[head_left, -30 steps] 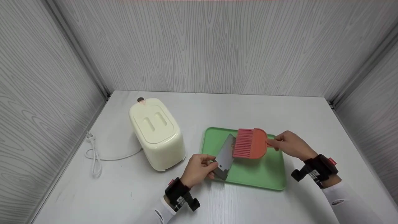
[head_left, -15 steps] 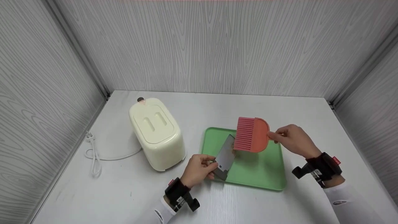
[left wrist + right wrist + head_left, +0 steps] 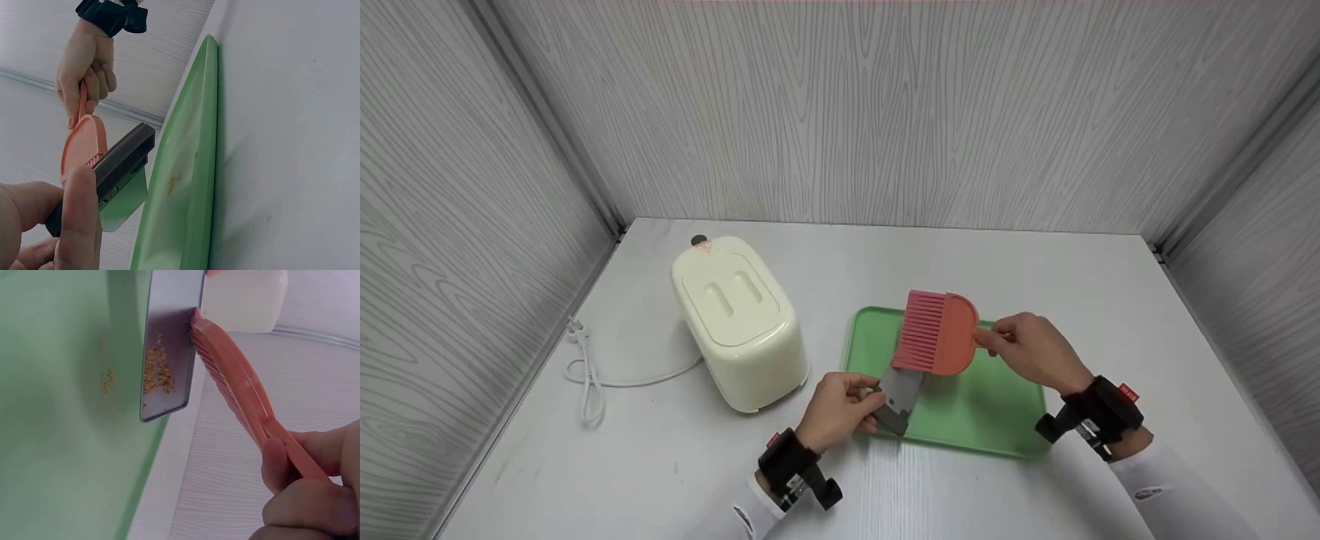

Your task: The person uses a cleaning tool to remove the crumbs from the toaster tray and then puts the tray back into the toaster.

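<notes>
My left hand (image 3: 836, 412) pinches the dark grey end of a shallow metal crumb tray (image 3: 901, 388), held tilted above a green tray (image 3: 997, 416). Thumb and fingers of my right hand (image 3: 1035, 352) grip the handle of an orange-red brush (image 3: 958, 334). Its bristles cover the far part of the crumb tray in the head view. In the right wrist view, the bristle tips meet the metal tray's long edge, and brown crumbs (image 3: 158, 371) lie inside it. A few more crumbs (image 3: 107, 379) are scattered on the green tray below.
A cream toaster (image 3: 735, 300) with a lid stands left of the green tray. Its white cord (image 3: 649, 384) runs left to a bundled plug (image 3: 585, 352). Grey wood-grain walls (image 3: 885, 112) enclose the white table at the back and sides.
The brush first rose away from the crumb tray's right side, then moved left over it with my right hand. My left hand and the crumb tray stay in place.
</notes>
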Action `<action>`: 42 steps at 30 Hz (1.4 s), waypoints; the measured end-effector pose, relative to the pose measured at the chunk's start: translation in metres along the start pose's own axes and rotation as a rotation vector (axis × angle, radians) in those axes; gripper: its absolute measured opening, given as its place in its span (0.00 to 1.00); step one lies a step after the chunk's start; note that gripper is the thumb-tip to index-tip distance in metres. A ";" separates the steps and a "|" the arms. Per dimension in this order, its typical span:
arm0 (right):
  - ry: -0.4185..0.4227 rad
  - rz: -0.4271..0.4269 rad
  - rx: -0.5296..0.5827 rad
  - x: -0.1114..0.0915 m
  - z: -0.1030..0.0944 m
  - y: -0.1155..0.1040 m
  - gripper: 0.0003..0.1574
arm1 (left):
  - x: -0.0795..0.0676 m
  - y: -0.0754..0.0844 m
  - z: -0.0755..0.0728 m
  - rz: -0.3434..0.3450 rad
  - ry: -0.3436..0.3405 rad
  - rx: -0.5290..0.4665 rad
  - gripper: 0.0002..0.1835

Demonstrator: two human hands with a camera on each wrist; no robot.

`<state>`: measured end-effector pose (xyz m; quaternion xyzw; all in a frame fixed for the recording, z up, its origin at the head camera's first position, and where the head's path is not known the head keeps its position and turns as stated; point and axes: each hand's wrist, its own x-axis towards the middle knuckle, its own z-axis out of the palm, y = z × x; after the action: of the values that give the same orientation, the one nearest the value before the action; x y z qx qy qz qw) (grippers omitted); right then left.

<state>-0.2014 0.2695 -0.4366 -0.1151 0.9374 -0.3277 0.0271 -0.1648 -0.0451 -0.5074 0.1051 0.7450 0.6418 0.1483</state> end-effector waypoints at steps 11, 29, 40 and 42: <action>0.080 0.024 -0.037 -0.001 0.000 0.008 0.29 | 0.000 0.001 0.001 -0.008 -0.003 -0.009 0.18; 0.118 0.089 -0.057 -0.002 -0.012 0.020 0.29 | 0.000 0.001 0.000 0.008 -0.003 0.024 0.17; 0.121 0.072 -0.060 0.003 -0.012 0.008 0.29 | -0.001 0.002 0.000 -0.009 -0.005 0.020 0.18; 0.110 0.072 -0.063 0.002 -0.010 0.008 0.29 | -0.001 0.003 0.000 -0.010 -0.007 0.020 0.17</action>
<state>-0.2064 0.2811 -0.4332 -0.0640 0.9508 -0.3026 -0.0162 -0.1634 -0.0450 -0.5047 0.1049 0.7514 0.6332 0.1531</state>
